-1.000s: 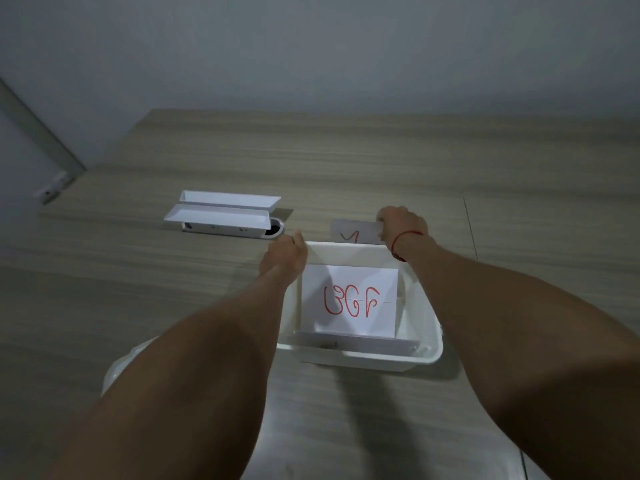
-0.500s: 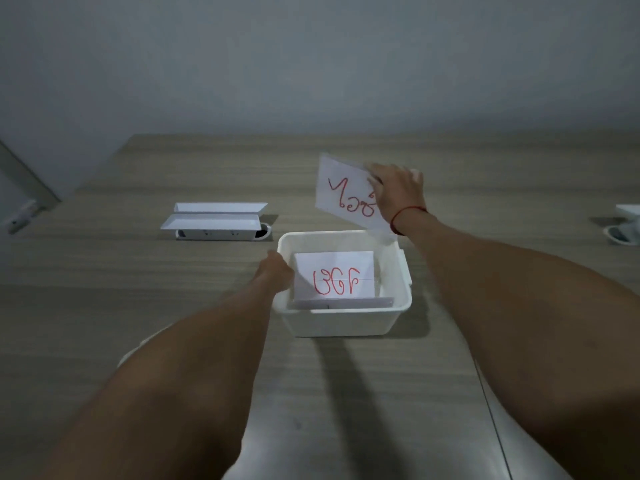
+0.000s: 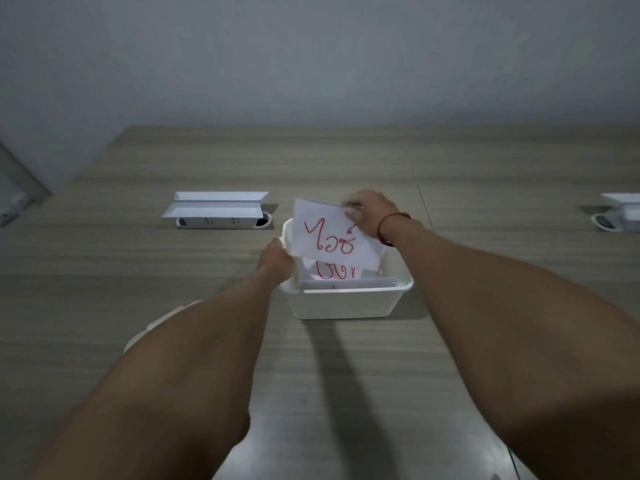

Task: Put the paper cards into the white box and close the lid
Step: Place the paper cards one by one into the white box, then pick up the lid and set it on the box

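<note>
1. White paper, marked in red ink, was what the right hand (image 3: pixel 369 213) pinched: it held a paper card (image 3: pixel 332 237) by the upper right corner, fingers above and thumb on the written face, though blur at the fingertips hid exactly how many fingers bore on it.
2. The held card hung tilted over the open white box (image 3: pixel 346 301), its lower edge already below the far rim and its upper part well clear of the box.
3. The left hand (image 3: pixel 277 261) was curled against the box's left wall near the rim, apparently steadying it; whether it truly gripped the rim could not be told from this angle.
4. Inside the box another card (image 3: pixel 337 273) with red writing lay partly covered by the held one, with a further white sheet edge (image 3: pixel 349 283) leaning near the front wall.
5. The step in hand looked to be the loading of this card, with the closing of the lid not yet begun.
6. The next move called for lowering the card flat onto those inside, releasing the pinch, then fetching the lid.
7. A white rounded piece (image 3: pixel 162 318) showing beside the left forearm on the wooden table (image 3: pixel 104 271) was possibly that lid, but most of it was hidden.
8. A white socket strip (image 3: pixel 218 216) lay well apart at the back left.
</note>
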`<action>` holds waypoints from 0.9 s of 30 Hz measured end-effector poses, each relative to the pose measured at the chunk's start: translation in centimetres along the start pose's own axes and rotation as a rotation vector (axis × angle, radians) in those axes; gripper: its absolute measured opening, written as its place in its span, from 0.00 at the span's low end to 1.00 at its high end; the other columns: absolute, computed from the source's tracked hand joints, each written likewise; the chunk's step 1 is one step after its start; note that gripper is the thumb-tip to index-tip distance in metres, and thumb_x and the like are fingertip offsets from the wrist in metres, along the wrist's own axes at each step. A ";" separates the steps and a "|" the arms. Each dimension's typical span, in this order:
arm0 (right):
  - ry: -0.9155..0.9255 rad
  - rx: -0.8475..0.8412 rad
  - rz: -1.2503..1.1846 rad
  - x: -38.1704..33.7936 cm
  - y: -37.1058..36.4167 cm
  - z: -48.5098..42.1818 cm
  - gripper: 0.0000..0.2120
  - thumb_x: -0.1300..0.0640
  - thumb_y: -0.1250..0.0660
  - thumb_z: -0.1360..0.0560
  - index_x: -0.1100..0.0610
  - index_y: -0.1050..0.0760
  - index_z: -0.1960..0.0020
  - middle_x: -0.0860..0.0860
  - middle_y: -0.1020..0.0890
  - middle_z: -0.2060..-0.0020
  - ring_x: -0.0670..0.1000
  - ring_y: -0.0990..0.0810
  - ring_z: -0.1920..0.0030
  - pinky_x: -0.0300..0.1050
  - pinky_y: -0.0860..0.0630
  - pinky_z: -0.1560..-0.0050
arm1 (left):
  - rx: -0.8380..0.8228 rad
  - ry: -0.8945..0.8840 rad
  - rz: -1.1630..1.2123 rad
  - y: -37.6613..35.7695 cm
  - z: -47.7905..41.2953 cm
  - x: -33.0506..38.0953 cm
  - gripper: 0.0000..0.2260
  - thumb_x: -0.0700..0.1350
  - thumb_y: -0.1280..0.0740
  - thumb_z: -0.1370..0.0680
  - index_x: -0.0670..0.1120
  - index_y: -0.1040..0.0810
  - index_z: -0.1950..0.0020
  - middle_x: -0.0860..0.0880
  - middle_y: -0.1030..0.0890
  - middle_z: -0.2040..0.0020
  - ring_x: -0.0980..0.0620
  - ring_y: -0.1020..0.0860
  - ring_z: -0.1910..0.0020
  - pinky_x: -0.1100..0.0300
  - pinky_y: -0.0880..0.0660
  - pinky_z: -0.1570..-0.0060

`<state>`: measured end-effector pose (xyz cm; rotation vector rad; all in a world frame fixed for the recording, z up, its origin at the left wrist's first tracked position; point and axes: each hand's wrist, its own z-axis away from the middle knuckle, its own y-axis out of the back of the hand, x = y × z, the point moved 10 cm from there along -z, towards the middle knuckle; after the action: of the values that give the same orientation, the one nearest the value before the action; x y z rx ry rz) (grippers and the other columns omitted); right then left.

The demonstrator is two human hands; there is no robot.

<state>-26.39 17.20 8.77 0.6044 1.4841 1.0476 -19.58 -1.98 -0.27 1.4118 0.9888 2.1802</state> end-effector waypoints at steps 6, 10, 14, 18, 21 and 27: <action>-0.089 -0.259 0.066 1.7 -6.1 2.5 0.13 0.58 0.39 0.23 0.54 0.21 0.40 0.55 0.20 0.41 0.56 0.22 0.41 0.51 0.26 0.37 | 0.003 -0.008 -0.001 0.3 0.1 -0.3 0.15 0.35 0.44 0.24 0.37 0.26 0.39 0.37 0.23 0.39 0.39 0.25 0.40 0.56 0.31 0.51; -0.099 -0.345 0.170 0.9 -6.4 3.1 0.14 0.56 0.37 0.24 0.50 0.21 0.40 0.53 0.20 0.40 0.55 0.21 0.42 0.50 0.26 0.38 | -0.013 -0.026 -0.042 1.0 0.4 -0.1 0.14 0.35 0.43 0.25 0.35 0.23 0.43 0.36 0.21 0.41 0.38 0.23 0.41 0.55 0.28 0.51; -0.095 -0.356 0.181 -0.9 -5.8 3.0 0.18 0.52 0.33 0.25 0.51 0.25 0.36 0.52 0.22 0.36 0.54 0.23 0.37 0.49 0.29 0.33 | -0.009 0.007 -0.040 3.1 0.6 -1.1 0.15 0.38 0.42 0.24 0.33 0.25 0.41 0.35 0.23 0.39 0.38 0.24 0.40 0.54 0.27 0.45; -0.029 -0.259 0.205 -5.2 -4.2 2.2 0.20 0.51 0.36 0.23 0.55 0.28 0.32 0.55 0.26 0.33 0.56 0.27 0.33 0.50 0.32 0.30 | 0.044 -0.002 -0.091 7.1 1.4 -2.3 0.16 0.40 0.43 0.22 0.32 0.24 0.41 0.34 0.23 0.39 0.37 0.25 0.38 0.54 0.28 0.42; 0.054 -0.247 0.235 -10.0 -4.7 2.3 0.21 0.51 0.40 0.21 0.58 0.30 0.31 0.56 0.27 0.31 0.58 0.28 0.32 0.52 0.33 0.30 | 0.069 0.021 -0.085 10.3 1.8 -4.8 0.17 0.41 0.43 0.22 0.29 0.24 0.44 0.32 0.22 0.41 0.36 0.24 0.40 0.52 0.27 0.44; 0.176 -0.293 0.226 -18.9 -9.9 3.7 0.21 0.50 0.42 0.20 0.61 0.30 0.31 0.59 0.28 0.32 0.59 0.28 0.34 0.48 0.32 0.35 | 0.174 0.145 -0.094 16.8 4.5 -11.9 0.19 0.44 0.44 0.22 0.32 0.26 0.38 0.33 0.26 0.35 0.36 0.27 0.36 0.53 0.29 0.42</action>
<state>-17.11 -2.30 9.88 0.4872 1.3978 1.4963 -9.20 -19.45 5.32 1.2651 1.2983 2.1963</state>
